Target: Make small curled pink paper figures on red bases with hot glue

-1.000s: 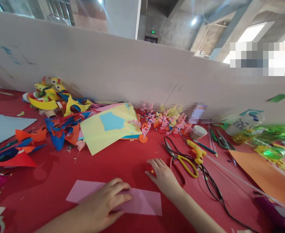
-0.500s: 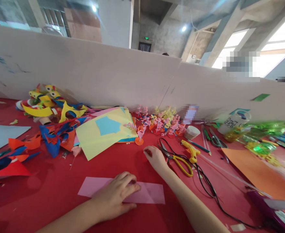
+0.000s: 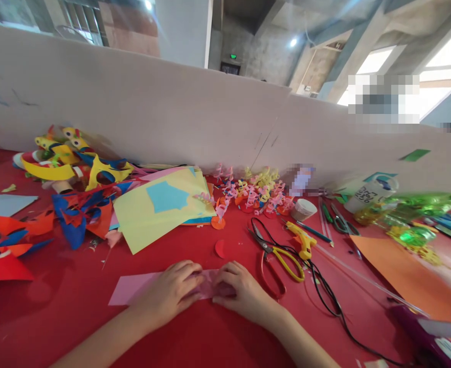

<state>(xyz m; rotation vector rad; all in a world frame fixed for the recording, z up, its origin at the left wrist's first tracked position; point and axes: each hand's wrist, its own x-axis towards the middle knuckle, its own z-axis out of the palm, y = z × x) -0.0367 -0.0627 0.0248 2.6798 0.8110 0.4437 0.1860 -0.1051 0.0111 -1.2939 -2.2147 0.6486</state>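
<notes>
A strip of pink paper [image 3: 133, 289] lies flat on the red table in front of me, its left end bare. My left hand [image 3: 174, 289] rests over its middle, with bent fingers and thumb gripping it. At the strip's right end, my right hand [image 3: 244, 294] has curled fingers and the thumb closed on the paper. The two hands face each other, a short gap of pink paper between them. Their fingers partly cover the strip, so any fold there is hard to make out.
Right of my hands lie scissors with red and yellow handles [image 3: 274, 263] and a yellow glue gun [image 3: 302, 240] with a black cord. Ahead are yellow paper [image 3: 137, 225], a small red paper piece [image 3: 220, 249] and pink curled decorations [image 3: 250, 197]. A white partition [image 3: 164, 112] stands behind.
My right hand has come back from beside the scissors to the strip's right end and closed on it. The small red paper piece now shows ahead. My left hand stays on the strip.
</notes>
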